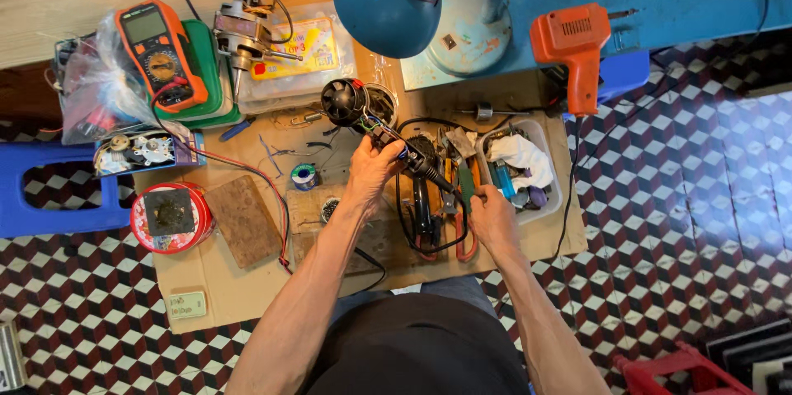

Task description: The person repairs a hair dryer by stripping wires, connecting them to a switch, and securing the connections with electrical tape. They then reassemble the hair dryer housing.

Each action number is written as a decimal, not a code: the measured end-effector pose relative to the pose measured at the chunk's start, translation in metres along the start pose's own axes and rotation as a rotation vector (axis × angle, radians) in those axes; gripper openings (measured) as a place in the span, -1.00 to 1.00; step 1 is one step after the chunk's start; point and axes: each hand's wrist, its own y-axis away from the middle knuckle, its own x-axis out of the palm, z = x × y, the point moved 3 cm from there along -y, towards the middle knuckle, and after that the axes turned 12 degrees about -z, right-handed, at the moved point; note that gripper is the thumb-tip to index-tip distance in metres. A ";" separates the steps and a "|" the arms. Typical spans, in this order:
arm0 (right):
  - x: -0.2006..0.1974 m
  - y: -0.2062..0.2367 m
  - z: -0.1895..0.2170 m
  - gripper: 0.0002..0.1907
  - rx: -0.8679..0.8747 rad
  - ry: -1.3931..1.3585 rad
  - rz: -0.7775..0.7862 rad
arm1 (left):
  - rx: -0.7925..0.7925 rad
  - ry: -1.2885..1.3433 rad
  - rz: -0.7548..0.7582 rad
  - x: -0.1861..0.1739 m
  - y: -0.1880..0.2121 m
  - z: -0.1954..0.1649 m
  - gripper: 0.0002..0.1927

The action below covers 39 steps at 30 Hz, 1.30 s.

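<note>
Gripping a small black motor assembly [356, 106] by its wired neck, the left hand [371, 170] has its fingers [388, 151] wrapped closed around the part, with the round black head of the motor standing up and away beyond the knuckles. Coloured leads run from under those fingers toward the right, where a black soldering iron [425, 165] slants down toward the right hand [488, 212]. The right hand's fingers are curled closed on a slim green-handled tool [464, 184], though exactly how the fingertips pinch it cannot be told.

Just below the left fingers lies a spool of solder [304, 175] on the cardboard sheet [214, 279]; between the two hands sit red-handled pliers [462, 238] and a loop of black cable. Beyond the right fingers is a clear plastic tray [554, 189] with a white rag [521, 156]. Farther off past the left fingers are an orange multimeter [161, 52], a red round tin [171, 217] and a brown wooden block [246, 222].

To do this well, I judge the left grip should stay firm low on the neck so the leads do not twist, with the motor head kept clear of the iron's hot tip. The right-hand tool is best brought in along the wires, not across them, and the loose cable kept off the working spot.
</note>
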 end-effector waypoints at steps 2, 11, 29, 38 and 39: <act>0.006 -0.024 0.008 -0.71 -0.209 0.083 0.000 | 0.007 -0.014 -0.029 0.003 -0.003 -0.003 -0.63; 0.003 -0.059 -0.006 -0.69 -0.257 0.038 0.229 | 0.094 -0.073 -0.118 0.005 -0.010 0.002 -0.63; -0.023 -0.018 0.057 -0.71 -0.253 -0.260 0.247 | 0.197 0.113 -0.212 -0.003 -0.018 0.018 -0.64; -0.017 -0.009 0.069 -0.69 -0.237 -0.221 0.323 | 0.207 0.108 -0.235 -0.004 -0.021 0.019 -0.64; -0.017 -0.009 0.069 -0.69 -0.236 -0.215 0.319 | 0.195 0.116 -0.221 -0.004 -0.021 0.019 -0.65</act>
